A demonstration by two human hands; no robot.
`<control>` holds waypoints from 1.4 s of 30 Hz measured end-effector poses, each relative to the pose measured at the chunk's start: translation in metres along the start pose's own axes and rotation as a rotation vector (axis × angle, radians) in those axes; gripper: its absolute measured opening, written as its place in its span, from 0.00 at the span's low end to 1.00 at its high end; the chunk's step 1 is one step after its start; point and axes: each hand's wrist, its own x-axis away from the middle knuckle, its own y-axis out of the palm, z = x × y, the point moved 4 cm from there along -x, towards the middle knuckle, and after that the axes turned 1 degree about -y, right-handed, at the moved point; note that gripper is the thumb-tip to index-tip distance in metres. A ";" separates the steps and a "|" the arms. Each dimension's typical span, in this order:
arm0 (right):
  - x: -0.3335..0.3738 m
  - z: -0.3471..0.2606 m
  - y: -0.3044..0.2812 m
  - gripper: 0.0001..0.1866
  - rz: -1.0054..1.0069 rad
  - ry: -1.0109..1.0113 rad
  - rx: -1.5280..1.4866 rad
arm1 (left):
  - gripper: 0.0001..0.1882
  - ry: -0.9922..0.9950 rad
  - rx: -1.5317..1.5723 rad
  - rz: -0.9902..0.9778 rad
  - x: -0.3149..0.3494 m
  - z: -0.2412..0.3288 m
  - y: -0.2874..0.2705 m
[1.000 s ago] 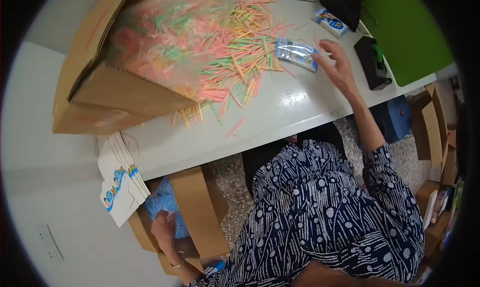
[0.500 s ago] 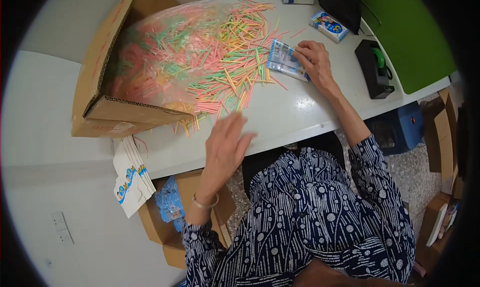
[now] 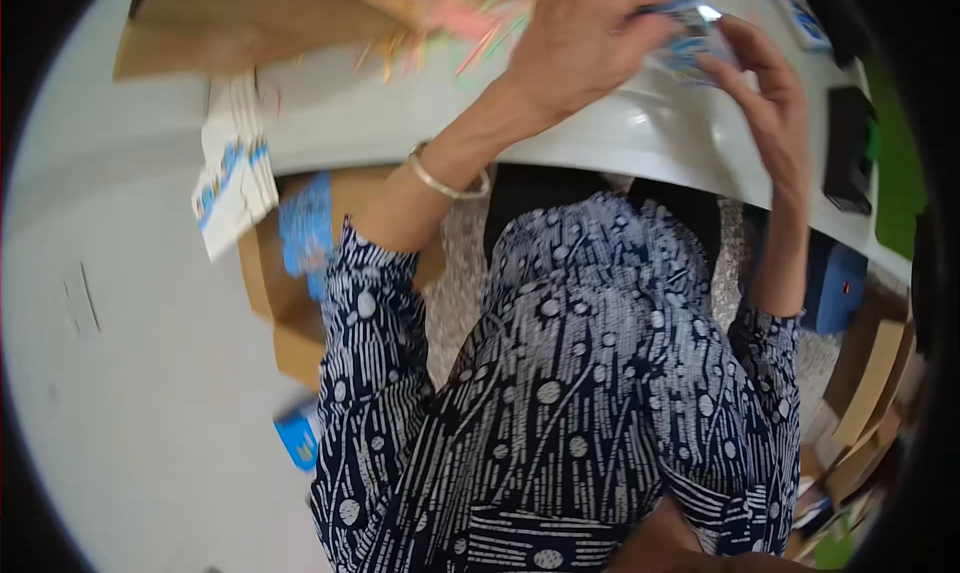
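A small clear-and-blue plastic packet (image 3: 688, 45) is up between my two hands over the table, blurred by motion. My left hand (image 3: 590, 48) grips its left side with closed fingers. On the packet's right side, my right hand (image 3: 768, 98) pinches it between thumb and fingers. Left of my left hand, thin pink, green and yellow sticks (image 3: 485, 23) lie loose on the white table (image 3: 380, 123). The picture's top edge cuts off most of that pile. Whether any stick is inside the packet, I cannot tell.
An open cardboard box (image 3: 260, 23) stands at the far left. White printed cartons (image 3: 235, 168) hang at the table's left edge, above a lower box of blue packets (image 3: 305, 223). At right are a black tape dispenser (image 3: 848, 153), a small box (image 3: 800, 13) and a blue bin (image 3: 838, 283).
My view has tipped down toward my lap. My left hand has moved right and taken hold of the packet. The packet has come up off the table, now between both hands.
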 end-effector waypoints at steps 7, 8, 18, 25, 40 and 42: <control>-0.001 -0.017 0.041 0.13 -0.280 0.170 -0.011 | 0.06 0.080 -0.193 0.189 0.053 -0.025 -0.021; -0.001 -0.014 0.040 0.13 -0.307 0.174 -0.004 | 0.05 0.082 -0.147 0.305 0.051 -0.030 -0.015; -0.013 -0.004 0.045 0.14 -0.233 0.152 0.232 | 0.05 0.022 -0.247 0.228 0.059 -0.053 -0.031; -0.009 -0.021 0.038 0.12 -0.163 0.172 0.169 | 0.07 0.112 -0.252 0.143 0.046 -0.055 -0.028; 0.040 0.016 -0.010 0.08 -0.161 0.288 -0.225 | 0.14 0.167 -0.448 -0.041 0.025 -0.053 -0.029; 0.038 0.020 -0.017 0.09 -0.129 0.289 -0.286 | 0.16 0.243 -0.557 -0.135 0.011 -0.047 -0.016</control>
